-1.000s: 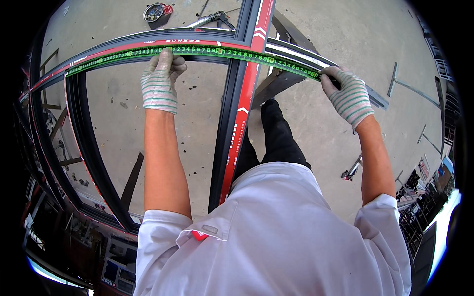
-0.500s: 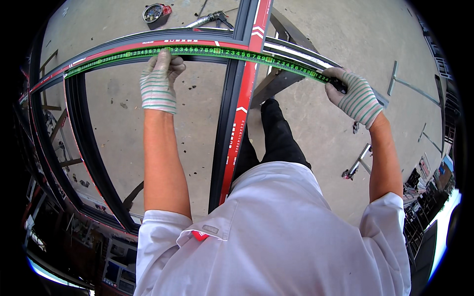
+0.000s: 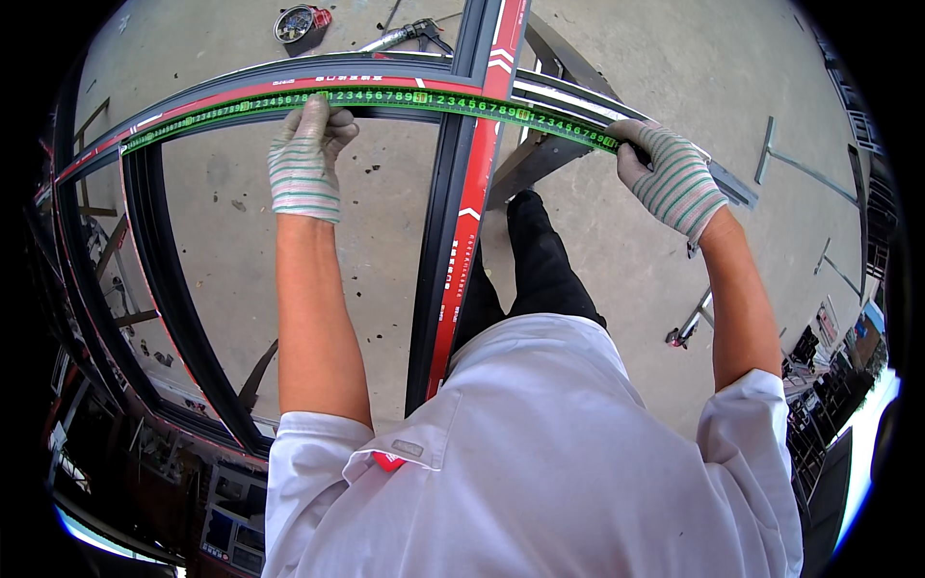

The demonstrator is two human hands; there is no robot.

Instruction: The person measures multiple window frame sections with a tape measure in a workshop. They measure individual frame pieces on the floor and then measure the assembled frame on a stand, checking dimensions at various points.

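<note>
A green tape measure blade (image 3: 385, 98) runs along the top bar of a dark window frame (image 3: 438, 231) faced with red protective film. Its far left end lies at the corner of a dark upright bar. My left hand (image 3: 310, 159), in a striped glove, is closed on the blade's lower edge, thumb and fingertips touching it. On the right, my right hand (image 3: 670, 175), in a matching glove, is wrapped round the tape measure's dark case, which it mostly hides. The blade crosses the red-filmed upright bar between my hands.
A caulking gun (image 3: 409, 37) and a round tin of small parts (image 3: 297, 24) lie beyond the frame. A grey metal stand (image 3: 540, 162) supports the frame at right. Metal pieces (image 3: 692, 320) and a T-shaped bar (image 3: 768, 154) are on the concrete floor.
My right hand has moved left with the tape case, so less blade shows on the right. My left hand has shifted very slightly left and remains at the blade.
</note>
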